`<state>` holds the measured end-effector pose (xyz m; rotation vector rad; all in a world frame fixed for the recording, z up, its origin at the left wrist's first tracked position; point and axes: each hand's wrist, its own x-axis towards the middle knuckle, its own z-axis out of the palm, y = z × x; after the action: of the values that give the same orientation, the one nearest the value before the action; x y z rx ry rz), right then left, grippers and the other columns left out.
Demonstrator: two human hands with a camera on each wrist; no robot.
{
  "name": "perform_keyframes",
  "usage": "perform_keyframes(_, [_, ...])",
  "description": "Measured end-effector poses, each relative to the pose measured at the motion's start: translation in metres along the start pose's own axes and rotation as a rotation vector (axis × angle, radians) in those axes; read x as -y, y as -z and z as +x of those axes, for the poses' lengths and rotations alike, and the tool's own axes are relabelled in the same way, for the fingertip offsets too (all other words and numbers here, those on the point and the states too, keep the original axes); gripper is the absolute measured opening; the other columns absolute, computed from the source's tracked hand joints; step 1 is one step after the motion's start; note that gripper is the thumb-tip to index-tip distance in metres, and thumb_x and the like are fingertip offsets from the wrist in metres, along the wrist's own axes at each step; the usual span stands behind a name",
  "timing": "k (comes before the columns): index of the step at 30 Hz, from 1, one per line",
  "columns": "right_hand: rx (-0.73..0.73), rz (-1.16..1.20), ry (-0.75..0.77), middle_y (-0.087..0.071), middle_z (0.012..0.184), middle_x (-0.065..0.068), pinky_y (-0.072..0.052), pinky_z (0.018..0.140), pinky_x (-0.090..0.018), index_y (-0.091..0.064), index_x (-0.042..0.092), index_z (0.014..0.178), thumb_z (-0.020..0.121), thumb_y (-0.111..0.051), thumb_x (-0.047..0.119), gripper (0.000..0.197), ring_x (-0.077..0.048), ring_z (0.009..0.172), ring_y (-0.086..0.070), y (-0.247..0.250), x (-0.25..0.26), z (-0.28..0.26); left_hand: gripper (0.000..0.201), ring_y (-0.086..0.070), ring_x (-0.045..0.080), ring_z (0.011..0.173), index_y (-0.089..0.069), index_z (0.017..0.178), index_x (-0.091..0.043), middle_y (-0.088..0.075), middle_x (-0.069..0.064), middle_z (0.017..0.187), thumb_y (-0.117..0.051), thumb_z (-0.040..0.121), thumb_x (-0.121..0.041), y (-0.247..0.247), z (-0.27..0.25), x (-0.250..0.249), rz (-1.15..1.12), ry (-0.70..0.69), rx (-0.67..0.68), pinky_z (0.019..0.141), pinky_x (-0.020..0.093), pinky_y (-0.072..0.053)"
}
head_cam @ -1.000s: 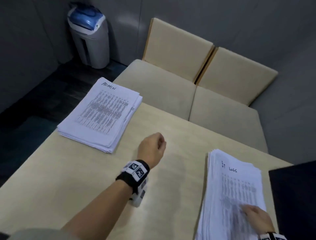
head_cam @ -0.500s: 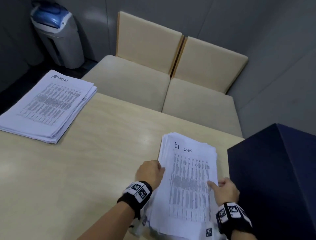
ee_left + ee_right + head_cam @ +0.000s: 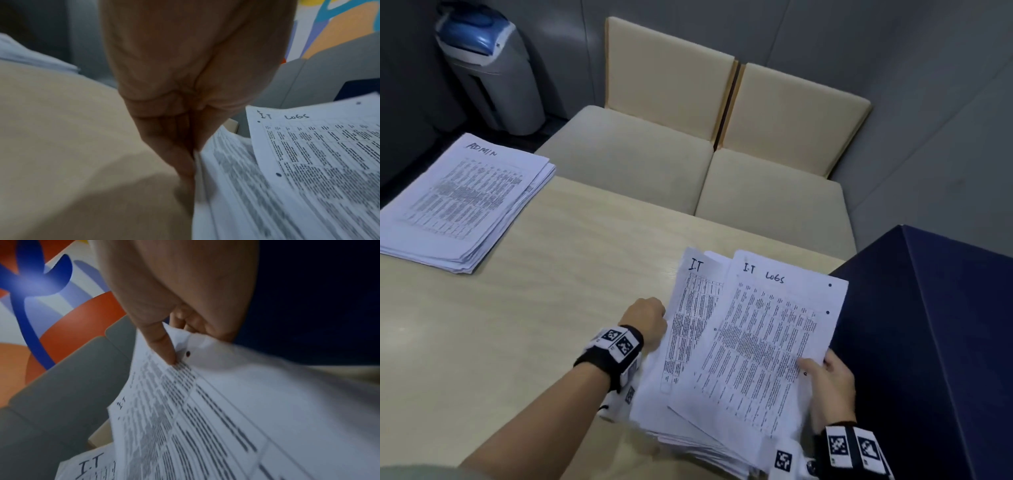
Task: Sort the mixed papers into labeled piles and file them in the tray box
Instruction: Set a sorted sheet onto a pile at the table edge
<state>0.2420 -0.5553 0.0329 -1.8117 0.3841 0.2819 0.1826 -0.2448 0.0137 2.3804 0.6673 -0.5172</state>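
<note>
Head view, your left hand (image 3: 647, 318) gripping the IT logs stack's (image 3: 739, 359) left edge, your right hand (image 3: 828, 383) pinching its right edge, thumb on top.

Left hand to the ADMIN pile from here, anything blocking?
Probably yes for the path: bare table lies between the left hand and the ADMIN pile. But that hand now grips the left edge of the IT logs stack, so it would have to let go first.
</note>
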Motion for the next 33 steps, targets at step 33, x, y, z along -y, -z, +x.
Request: perform_keyframes(33, [0.388,0.286,-0.208,-0.070,0.110,-0.022,-0.042,0.105,-0.049,-0.069,-0.007,0.103,0.079,-0.056,-0.009,0.027,-0.038,0.112,-0.062,-0.030,0.007,0.003,0.020,-0.048,0.013,0.055,-0.050,0.081,-0.019,-0.059,-0.003,0.060,-0.067,0.089,-0.011,0.026,-0.026,0.027,-0.359,-0.469,-0.034,0.060,0.031,-0.040])
